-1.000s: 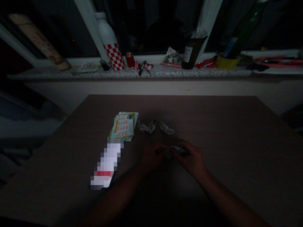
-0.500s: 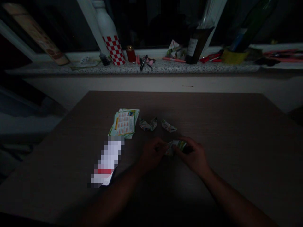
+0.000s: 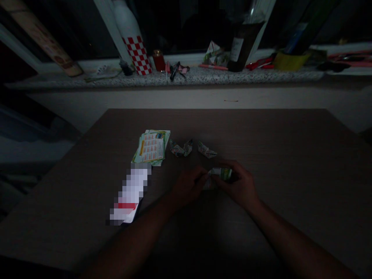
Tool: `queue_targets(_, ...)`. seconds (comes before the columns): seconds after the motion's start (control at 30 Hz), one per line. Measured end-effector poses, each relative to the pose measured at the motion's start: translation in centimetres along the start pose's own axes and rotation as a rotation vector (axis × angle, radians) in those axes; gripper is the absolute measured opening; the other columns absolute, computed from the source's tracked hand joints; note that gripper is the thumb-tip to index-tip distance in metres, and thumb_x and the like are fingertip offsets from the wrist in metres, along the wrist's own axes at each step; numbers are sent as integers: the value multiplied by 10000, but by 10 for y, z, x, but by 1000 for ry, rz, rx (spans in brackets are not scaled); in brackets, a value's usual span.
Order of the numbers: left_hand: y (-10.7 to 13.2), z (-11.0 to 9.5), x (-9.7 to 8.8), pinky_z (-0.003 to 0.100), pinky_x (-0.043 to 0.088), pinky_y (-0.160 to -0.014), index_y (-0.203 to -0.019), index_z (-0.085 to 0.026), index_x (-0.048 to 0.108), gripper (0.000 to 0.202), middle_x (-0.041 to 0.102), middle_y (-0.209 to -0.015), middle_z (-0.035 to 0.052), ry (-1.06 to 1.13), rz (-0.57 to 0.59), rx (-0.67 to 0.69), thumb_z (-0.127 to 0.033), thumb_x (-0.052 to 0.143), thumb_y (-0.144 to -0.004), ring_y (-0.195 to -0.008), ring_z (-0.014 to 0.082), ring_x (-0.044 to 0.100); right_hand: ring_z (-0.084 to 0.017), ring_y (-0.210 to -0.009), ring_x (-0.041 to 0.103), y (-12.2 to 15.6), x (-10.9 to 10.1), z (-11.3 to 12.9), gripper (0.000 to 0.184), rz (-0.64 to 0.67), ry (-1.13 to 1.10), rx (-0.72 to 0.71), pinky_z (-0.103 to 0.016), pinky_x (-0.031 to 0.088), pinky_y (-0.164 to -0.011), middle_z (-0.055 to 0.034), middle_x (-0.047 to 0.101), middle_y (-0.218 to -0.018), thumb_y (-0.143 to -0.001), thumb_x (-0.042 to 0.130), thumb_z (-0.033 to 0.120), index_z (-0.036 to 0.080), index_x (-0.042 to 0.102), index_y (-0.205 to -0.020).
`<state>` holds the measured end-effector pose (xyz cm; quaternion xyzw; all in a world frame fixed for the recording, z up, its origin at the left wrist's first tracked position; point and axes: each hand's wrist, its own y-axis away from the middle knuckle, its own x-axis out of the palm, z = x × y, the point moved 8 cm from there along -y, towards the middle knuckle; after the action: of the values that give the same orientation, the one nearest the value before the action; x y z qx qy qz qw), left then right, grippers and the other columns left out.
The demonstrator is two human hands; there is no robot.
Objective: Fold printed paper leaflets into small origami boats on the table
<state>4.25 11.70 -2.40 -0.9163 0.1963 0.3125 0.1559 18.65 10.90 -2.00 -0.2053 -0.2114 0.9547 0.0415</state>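
Between my two hands is a small piece of folded paper (image 3: 216, 171), printed in white and green. My left hand (image 3: 190, 184) pinches its left side, the fingers closed. On its right side my right hand (image 3: 240, 182) grips it, thumb over the near face and fingers curled behind. Just beyond lie two folded paper shapes: a folded paper figure with two raised points (image 3: 181, 148) and a slimmer folded paper piece (image 3: 207, 150). A stack of printed paper sheets (image 3: 151, 149) rests to their left. The dim light hides the fine creases.
Left of my left forearm lies a phone with a lit, blurred screen (image 3: 130, 193) on the brown table (image 3: 276, 139). Behind, the stone windowsill (image 3: 116, 82) carries a red-checked white bottle (image 3: 136, 54), a small red jar (image 3: 158, 61), a dark pouch (image 3: 242, 46) and a yellow tape roll (image 3: 290, 61).
The folded paper now lies flatter between my hands, with more of its white and green face showing. My fingers have shifted slightly on it. The whole view has tilted a little.
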Motion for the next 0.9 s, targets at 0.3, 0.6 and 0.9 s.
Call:
queue_targets(0.3, 1, 1, -3, 233, 414, -605, -866, -158, 592, 210, 609, -739, 2, 25, -35, 34, -287, 437, -923, -664, 128, 570, -170, -620, 641, 2, 4, -12, 648, 32, -123, 185, -259, 522, -537, -13, 677, -792, -676, 715, 170, 232, 466, -1270)
queue_targets(0.6, -2, 17, -5, 211, 419, -566, -847, -161, 582, 244, 575, -721, -10, 180, -39, -110, -363, 458, -908, -644, 120, 554, -171, -683, 643, 3, 5, -18, 751, 33, -285, 258, -290, 535, -614, -21, 660, -840, -688, 723, 191, 243, 371, -1349)
queue_targets(0.9, 1, 29, 6, 197, 429, -494, -986, -161, 624, 297, 629, -645, -21, 433, 113, -362, -414, 544, -852, -503, 102, 577, -198, -720, 706, 2, 10, -30, 670, 29, -556, 403, -332, 590, -671, -48, 737, -877, -692, 761, 264, 243, 428, -1273)
